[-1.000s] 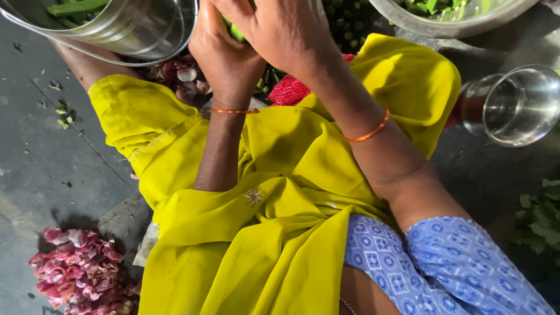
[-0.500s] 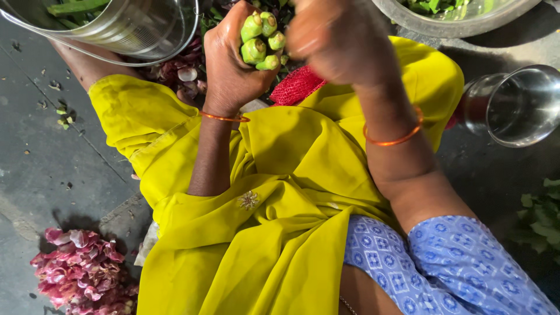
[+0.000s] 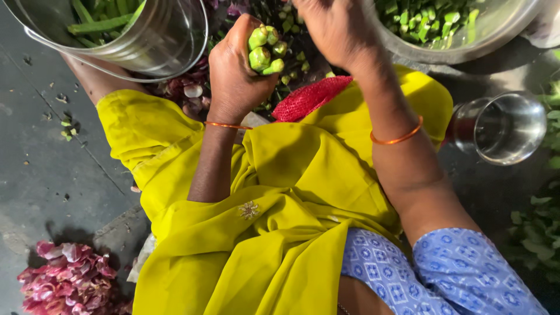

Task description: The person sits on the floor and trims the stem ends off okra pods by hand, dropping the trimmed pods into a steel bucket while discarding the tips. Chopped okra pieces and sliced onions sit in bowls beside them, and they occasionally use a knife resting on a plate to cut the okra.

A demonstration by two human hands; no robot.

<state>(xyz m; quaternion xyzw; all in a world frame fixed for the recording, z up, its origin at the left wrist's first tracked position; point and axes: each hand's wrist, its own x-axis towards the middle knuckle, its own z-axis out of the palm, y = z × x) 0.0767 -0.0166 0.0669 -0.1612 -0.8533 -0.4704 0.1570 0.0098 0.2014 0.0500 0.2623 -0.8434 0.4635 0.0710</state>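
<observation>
Your left hand [image 3: 233, 73] grip is clamped on a bundle of green pods [image 3: 263, 49]; your right hand [image 3: 335, 32], at 3 o'clock of it, curls, grip unclear

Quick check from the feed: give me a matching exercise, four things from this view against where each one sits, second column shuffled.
Things:
1. green pod bundle
2. steel tumbler
3. pink peel heap
4. red mesh cloth

Places:
A. lower left on the floor
B. on the yellow lap, between the forearms
C. gripped in the left hand
D. on its side at the right

Pairs: 1-C, 2-D, 3-A, 4-B
</observation>
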